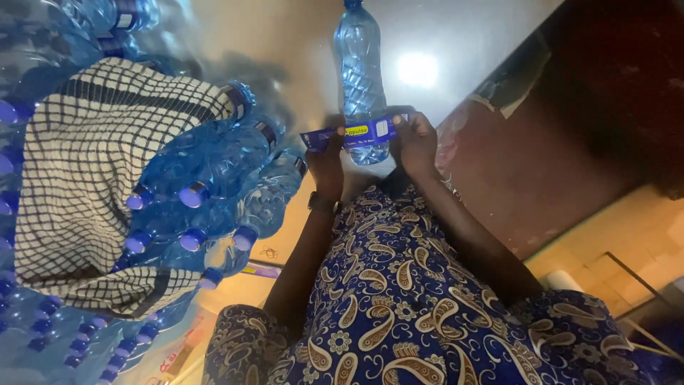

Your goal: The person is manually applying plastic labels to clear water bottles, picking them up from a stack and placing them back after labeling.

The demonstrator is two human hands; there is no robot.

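Note:
A clear blue plastic water bottle (360,68) lies on a pale shiny surface, its cap pointing away from me. Both hands stretch a blue paper label strip (356,132) across the bottle's lower body. My left hand (328,162), with a dark watch on the wrist, pinches the label's left end. The label's right end is pinched by my right hand (417,142). My lap, in a blue paisley dress (399,299), fills the lower middle.
A heap of several similar blue-capped bottles (206,192) lies at the left, partly covered by a cream checked cloth (85,185). A dark reddish wall (541,164) stands at the right, with tan floor tiles (620,242) below it.

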